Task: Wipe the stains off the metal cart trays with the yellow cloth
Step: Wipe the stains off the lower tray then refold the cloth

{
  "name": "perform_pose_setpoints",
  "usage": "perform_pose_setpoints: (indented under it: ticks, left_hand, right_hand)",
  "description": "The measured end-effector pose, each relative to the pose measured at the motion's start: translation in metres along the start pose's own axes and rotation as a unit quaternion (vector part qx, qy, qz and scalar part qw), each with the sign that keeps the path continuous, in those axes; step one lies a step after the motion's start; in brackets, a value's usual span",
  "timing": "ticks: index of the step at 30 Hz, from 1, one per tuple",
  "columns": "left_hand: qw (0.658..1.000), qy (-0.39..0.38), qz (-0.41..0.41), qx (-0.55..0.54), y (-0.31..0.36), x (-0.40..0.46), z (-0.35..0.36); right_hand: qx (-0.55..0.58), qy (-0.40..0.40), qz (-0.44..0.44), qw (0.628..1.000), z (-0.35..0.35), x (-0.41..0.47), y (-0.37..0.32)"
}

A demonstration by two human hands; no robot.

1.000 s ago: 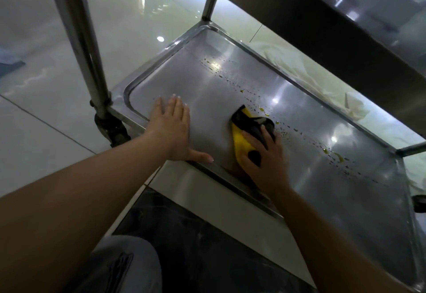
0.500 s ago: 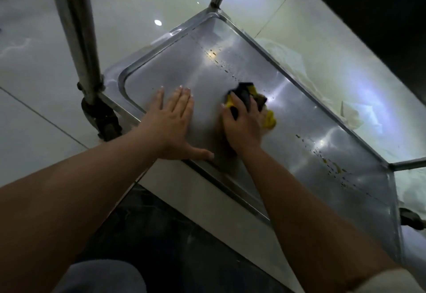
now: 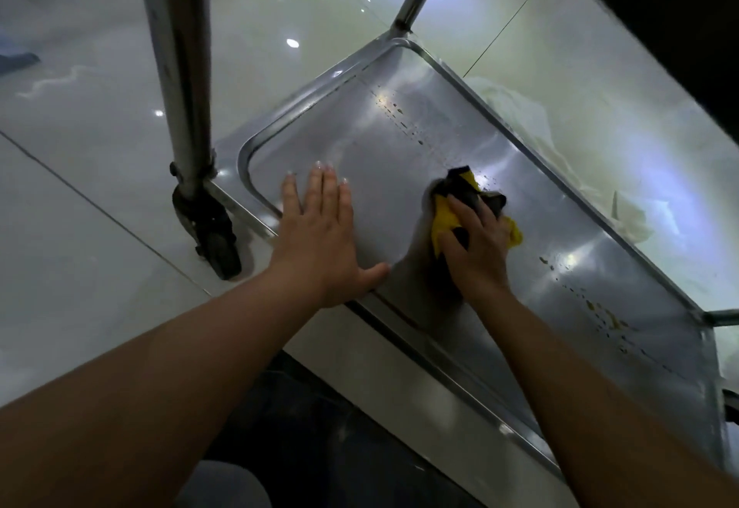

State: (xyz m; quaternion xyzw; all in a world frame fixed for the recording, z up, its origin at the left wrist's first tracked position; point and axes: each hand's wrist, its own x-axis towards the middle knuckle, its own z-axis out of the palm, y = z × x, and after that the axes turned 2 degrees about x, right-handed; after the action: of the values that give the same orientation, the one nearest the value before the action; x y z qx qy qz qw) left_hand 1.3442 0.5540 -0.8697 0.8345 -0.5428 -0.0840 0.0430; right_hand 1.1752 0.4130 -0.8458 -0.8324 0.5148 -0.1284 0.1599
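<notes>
We view the lowest metal cart tray (image 3: 400,187) from above. Compared with a second ago, when the cloth lay near the tray's near rim beside an unbroken diagonal line of droplets, the yellow cloth (image 3: 444,219) now sits out on that line, and the middle stretch of stains just right of it has vanished. Two runs remain: the far stains (image 3: 400,115) toward the tray's back corner and the near-right stains (image 3: 608,319) toward the right end. We judge the task partly done on this tray, with the centre cleared and both ends of the streak yet to be wiped. The right hand (image 3: 478,251) presses down on the bunched cloth, whose dark underside shows beyond the fingertips; its fingers curl over the wad and hold it against the metal. The left hand (image 3: 320,239) lies flat on the tray floor near the left corner, fingers straight and together, thumb spread toward the near rim, holding nothing and, we judge, bracing the cart. A cart leg (image 3: 180,67) and its caster wheel (image 3: 216,239) stand just left of this hand on the glossy tiled floor (image 3: 80,207).
</notes>
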Motion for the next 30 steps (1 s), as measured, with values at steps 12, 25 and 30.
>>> perform_pose_setpoints:
  ticks: [12,25,30]
  left_hand:
    - [1.000,-0.010,0.005,0.001,-0.007,0.008,0.002]
    - [0.999,-0.044,0.027,0.005,0.005,0.013,-0.002]
    - [0.995,-0.085,0.035,0.033,0.006,0.015,-0.010]
  right_hand:
    - [-0.066,-0.146,-0.081,0.984,0.051,0.152,-0.113]
    - [-0.090,0.028,0.173,0.980,-0.032,0.040,0.078]
    - [-0.071,0.035,0.071,0.994,-0.009,-0.024,0.038]
